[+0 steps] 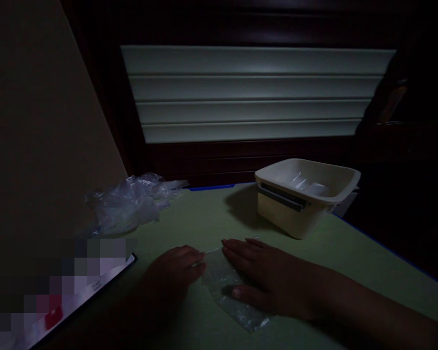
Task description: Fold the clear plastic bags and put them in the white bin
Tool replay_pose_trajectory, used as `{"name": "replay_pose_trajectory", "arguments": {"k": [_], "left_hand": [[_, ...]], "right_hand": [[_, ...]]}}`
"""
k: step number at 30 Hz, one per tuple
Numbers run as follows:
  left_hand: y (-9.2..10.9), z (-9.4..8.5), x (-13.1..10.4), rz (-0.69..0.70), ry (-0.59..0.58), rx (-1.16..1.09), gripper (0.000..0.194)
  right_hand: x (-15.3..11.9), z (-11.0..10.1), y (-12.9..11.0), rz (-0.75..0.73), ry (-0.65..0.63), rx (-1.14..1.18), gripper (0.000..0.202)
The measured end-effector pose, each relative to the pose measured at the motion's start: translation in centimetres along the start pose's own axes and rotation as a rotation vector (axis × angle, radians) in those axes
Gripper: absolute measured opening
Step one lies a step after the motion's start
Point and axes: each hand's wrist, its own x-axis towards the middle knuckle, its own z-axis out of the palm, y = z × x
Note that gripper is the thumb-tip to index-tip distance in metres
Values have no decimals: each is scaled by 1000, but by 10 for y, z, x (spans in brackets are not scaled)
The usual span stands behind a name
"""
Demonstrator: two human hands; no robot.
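A clear plastic bag lies flat on the green tabletop in front of me. My left hand pinches its left edge between thumb and fingers. Across the bag's right part rests my right hand, palm down with the fingers stretched out and the thumb apart. That hand covers much of the bag's right side. The light is dim, so the bag's contents, if any, cannot be made out.
A cream plastic basin with a grey handle stands at the back right, some clear plastic inside. Crumpled clear plastic bags pile up at the back left. A lit screen, partly blurred out, is at the left. A louvred panel rises behind.
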Motion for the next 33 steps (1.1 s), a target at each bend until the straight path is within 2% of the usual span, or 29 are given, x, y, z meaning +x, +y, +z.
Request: {"name": "replay_pose_trajectory", "arguments": {"k": [4,8,10,12,14,18,21,28,33], "left_hand": [[2,-3,2,-2,0,9,33],[0,-1,1,0,-8,4,32],[-3,0,0,15,-22,7,35],[-5,2,-1,46,-30,19,38],[-7,2,-2,53,-28,25,38],[-8,4,-3,21,-28,-1,35],[-8,4,-1,-8,-28,-51,34],[2,-4,5,-132,13,-79,34],[7,-3,5,-378,47,-146,32]], "right_hand": [[-11,-13,4,83,-75,-4,72],[-20,-25,17,138,-34,-24,66],[-22,-29,25,151,7,6,57],[-22,-31,33,153,41,67,38],[-18,-31,40,177,68,86,26],[-4,-21,52,290,214,-17,22],[6,-12,58,312,291,-23,19],[15,2,64,292,353,35,14],[18,8,57,271,444,75,12]]}}
